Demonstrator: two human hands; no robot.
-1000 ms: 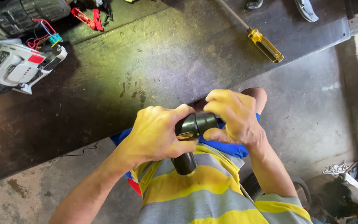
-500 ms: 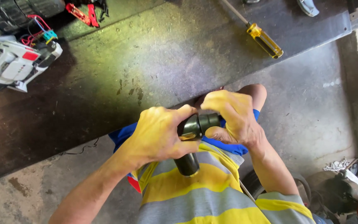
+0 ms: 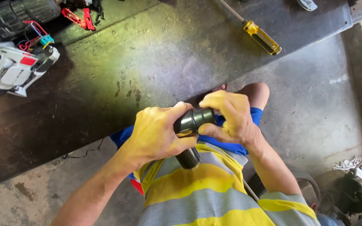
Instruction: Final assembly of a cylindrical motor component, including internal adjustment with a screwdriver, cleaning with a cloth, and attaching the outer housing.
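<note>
Dark cylindrical tool body (image 3: 191, 125), that's what I've got clasped in both hands just off the near edge of the worktop (image 3: 147, 71), left hand (image 3: 158, 134) wrapped around it, right hand (image 3: 229, 117) pinching its front end, yellow-handled screwdriver (image 3: 261, 37) lying well apart.

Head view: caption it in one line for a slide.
Both hands, left hand and right hand, grip a dark cylindrical tool body over a dark workbench; yellow-handled screwdriver lies beyond.

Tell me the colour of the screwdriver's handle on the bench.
Translucent yellow with a dark tip end; the screwdriver lies at the bench's far edge in the head view.
</note>
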